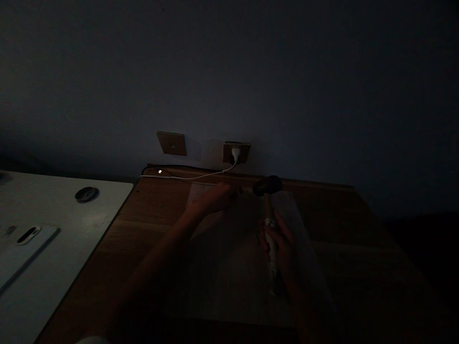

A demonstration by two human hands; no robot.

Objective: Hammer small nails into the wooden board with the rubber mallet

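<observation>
Dim light leaves much of the head view dark. My right hand is wrapped round the pale handle of a hammer, whose dark, rounded head points up and away from me. Under both hands a thin, pale sheet or board lies on the wooden tabletop. My left hand is at the far part of that sheet, its fingers curled together and pointing right. Shadow hides whatever may be between those fingers.
Behind the tabletop stands a wall with a blank plate and a socket. A white plug sits in the socket, its cable running left along the back edge. At left is a white surface with a round dark disc.
</observation>
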